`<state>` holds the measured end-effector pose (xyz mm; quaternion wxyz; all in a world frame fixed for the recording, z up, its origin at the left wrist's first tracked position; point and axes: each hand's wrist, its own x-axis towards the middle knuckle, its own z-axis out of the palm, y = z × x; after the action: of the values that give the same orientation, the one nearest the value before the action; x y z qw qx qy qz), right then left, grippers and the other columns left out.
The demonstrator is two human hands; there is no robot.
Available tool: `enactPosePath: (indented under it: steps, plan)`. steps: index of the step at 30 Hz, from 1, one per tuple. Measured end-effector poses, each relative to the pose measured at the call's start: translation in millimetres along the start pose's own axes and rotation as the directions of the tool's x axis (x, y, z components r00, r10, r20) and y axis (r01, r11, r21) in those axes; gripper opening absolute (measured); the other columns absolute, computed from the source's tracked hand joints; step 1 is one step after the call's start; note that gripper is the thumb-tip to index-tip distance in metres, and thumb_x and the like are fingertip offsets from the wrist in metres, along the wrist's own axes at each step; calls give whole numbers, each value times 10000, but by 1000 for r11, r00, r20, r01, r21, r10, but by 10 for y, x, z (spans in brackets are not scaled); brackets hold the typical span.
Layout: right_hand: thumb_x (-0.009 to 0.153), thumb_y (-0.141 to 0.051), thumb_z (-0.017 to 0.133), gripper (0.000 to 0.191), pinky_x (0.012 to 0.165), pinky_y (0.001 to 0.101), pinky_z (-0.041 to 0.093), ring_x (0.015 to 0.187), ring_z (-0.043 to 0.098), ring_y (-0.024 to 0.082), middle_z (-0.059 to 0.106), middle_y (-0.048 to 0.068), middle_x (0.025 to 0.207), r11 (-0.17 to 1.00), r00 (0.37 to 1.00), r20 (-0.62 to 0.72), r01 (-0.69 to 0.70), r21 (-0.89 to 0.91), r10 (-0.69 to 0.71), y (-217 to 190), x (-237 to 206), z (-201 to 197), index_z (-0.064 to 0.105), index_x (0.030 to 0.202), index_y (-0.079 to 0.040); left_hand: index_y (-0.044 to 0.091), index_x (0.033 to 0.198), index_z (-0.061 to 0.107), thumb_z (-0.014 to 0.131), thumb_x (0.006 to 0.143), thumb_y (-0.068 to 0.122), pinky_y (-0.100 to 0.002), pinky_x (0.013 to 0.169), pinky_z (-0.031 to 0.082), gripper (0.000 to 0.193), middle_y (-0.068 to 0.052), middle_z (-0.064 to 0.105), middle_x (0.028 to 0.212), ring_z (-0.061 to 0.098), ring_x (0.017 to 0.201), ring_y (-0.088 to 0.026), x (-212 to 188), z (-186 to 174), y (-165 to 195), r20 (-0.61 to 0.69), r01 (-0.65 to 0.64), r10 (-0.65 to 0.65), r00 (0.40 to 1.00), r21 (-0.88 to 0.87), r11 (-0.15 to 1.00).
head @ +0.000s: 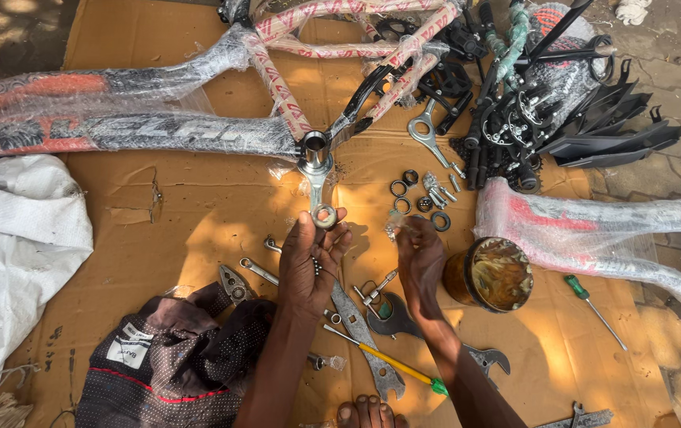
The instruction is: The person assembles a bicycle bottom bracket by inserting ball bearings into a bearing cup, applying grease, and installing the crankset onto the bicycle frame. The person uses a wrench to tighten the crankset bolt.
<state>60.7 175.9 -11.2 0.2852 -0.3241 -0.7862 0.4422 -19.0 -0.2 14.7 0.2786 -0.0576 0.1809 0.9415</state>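
Observation:
My left hand [309, 265] grips the lower ring end of a silver crank arm [316, 176]. The crank arm hangs from the bottom bracket [314, 147] of a plastic-wrapped bicycle frame [158, 131]. A short string of small bearing balls lies against that palm. My right hand [421, 261] pinches a small clear plastic packet [394, 225] just right of the crank end. Loose rings, nuts and bolts [419, 198] lie on the cardboard [198, 206] above the right hand.
An open tin of brown grease [492, 274] stands right of my right hand. Below the hands lie a flat wrench [366, 337], a yellow screwdriver [384, 361], a spanner [258, 271] and pliers [233, 284]. Black bicycle parts [546, 103] are piled top right, a white sack [15, 246] lies left, and a dark cloth bag [174, 357] lies at the bottom.

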Motion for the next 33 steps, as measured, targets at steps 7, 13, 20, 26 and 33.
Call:
enactPosePath:
  steps: [7,13,20,26,33]
  plan:
    - [1039,-250,578,264,919,362,479,1024,598,233,655,99,1113,997,998,-10,59,48,-58,-319,-322,-13,622,1197,-43,42,1118,675,636,994,327,-352,874,603,313,-161,741,1129,714,958,-192,0,179,-63,-20,15,-14,1000,5,1000]
    - [1057,-331,460,336,877,386,512,986,631,223,681,81,1075,84,641,659,-739,668,393,-353,-369,424,638,1137,-58,35,1082,659,697,1046,249,-248,808,533,220,-159,704,1072,650,927,-139,-92,450,-298,134,-264,227,965,511,818]
    - [1000,-204,469,260,864,368,574,992,685,221,709,122,1095,12,482,718,-834,552,502,-605,-323,380,646,1108,-46,38,1036,632,612,966,277,-267,797,625,250,-149,756,1118,758,882,-161,-19,517,-81,38,-104,98,994,185,977]
    - [945,-27,606,208,816,302,533,920,711,171,765,126,1040,869,612,686,-491,-63,395,-669,-283,-26,712,1124,-24,31,1064,638,638,1030,299,-251,692,576,270,-187,746,1066,674,761,-123,5,355,18,1,-63,63,998,-23,998]
    - [997,-64,581,229,922,303,596,1004,731,171,743,109,1087,967,777,630,-169,193,10,-1069,119,-405,683,1180,28,35,1031,658,673,1002,284,-234,758,581,252,-116,741,991,665,784,-106,3,224,-43,-93,64,-67,993,-43,997]
